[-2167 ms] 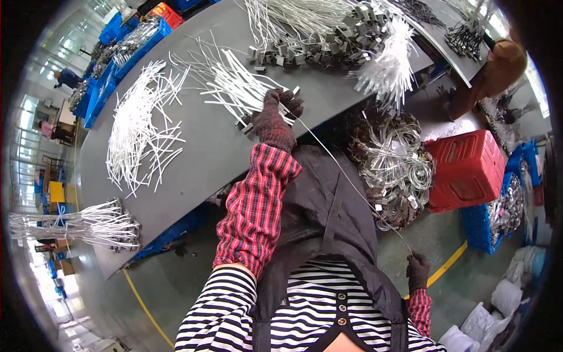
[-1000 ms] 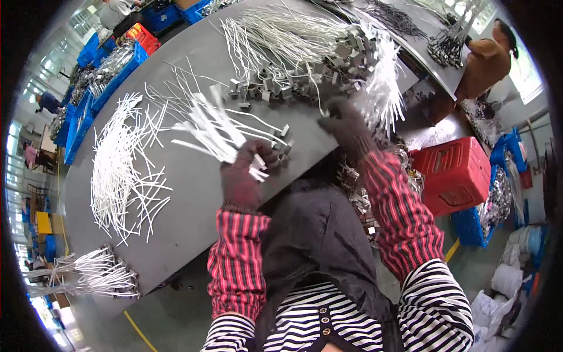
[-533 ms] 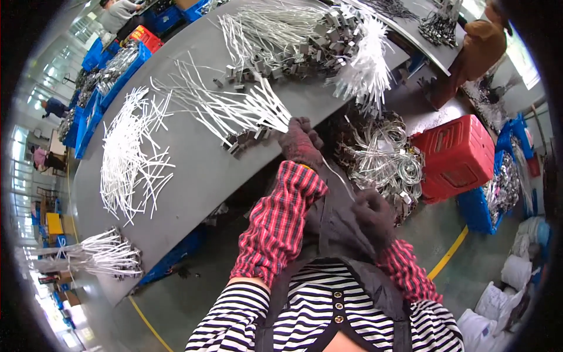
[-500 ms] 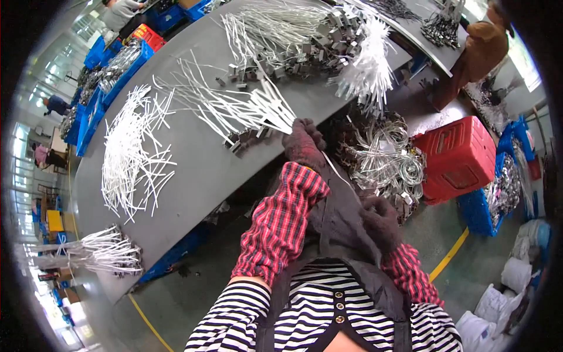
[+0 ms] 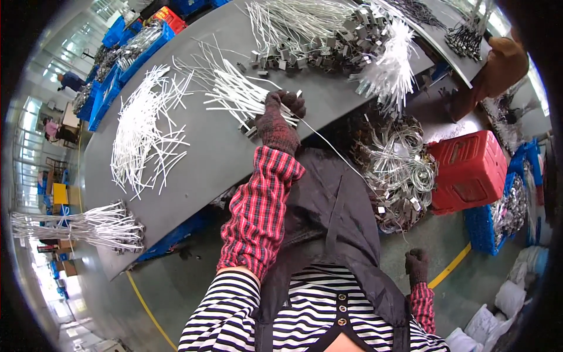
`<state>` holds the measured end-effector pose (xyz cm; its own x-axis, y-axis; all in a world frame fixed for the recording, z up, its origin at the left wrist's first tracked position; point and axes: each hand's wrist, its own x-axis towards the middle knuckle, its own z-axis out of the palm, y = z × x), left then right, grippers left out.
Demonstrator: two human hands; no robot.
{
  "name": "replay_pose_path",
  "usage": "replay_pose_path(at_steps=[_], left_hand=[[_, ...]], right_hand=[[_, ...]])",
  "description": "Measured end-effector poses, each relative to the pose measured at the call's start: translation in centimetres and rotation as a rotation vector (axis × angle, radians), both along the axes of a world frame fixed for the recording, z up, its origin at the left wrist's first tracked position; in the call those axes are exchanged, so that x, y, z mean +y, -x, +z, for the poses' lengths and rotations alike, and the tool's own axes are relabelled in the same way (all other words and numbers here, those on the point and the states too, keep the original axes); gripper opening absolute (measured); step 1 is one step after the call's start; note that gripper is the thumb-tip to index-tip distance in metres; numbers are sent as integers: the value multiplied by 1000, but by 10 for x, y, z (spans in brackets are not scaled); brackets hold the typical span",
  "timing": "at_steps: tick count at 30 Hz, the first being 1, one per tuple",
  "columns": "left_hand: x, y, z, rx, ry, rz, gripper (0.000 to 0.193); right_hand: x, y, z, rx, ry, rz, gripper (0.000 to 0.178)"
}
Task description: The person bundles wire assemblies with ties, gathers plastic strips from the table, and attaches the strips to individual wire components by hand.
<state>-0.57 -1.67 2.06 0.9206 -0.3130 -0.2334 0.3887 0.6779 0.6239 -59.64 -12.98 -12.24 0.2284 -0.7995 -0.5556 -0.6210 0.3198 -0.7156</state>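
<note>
My left hand, in a dark red-black knitted glove, is closed round a bundle of thin cables with white sleeves at the table's front edge. From this hand a single thin white cable slants down to the right, passing in front of a heap of coiled cables. It runs toward my right hand, gloved and closed low at my right side; its far end blurs against the heap. Left of the bundle lies a loose pile of white-sleeved cables on the grey table.
Coiled clear cables are heaped beside a red crate, with a blue crate below it. More cables with metal connectors cover the table's back. A tied bundle overhangs the left edge. Another person stands far right.
My right hand has moved down and right, away from my lap, and the white cable now stretches longer. My left hand has shifted left over the table with the bundle.
</note>
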Motion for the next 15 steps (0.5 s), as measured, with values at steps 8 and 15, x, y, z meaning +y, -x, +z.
replay_pose_path(at_steps=[8,15], left_hand=[[8,-2,-19,-3,-95,-58,37],[3,63,-33,-94,-167,-346,27]], right_hand=[[14,-23,-5,19,-51,-35,18],[7,-234,33,-397,149,442,41]])
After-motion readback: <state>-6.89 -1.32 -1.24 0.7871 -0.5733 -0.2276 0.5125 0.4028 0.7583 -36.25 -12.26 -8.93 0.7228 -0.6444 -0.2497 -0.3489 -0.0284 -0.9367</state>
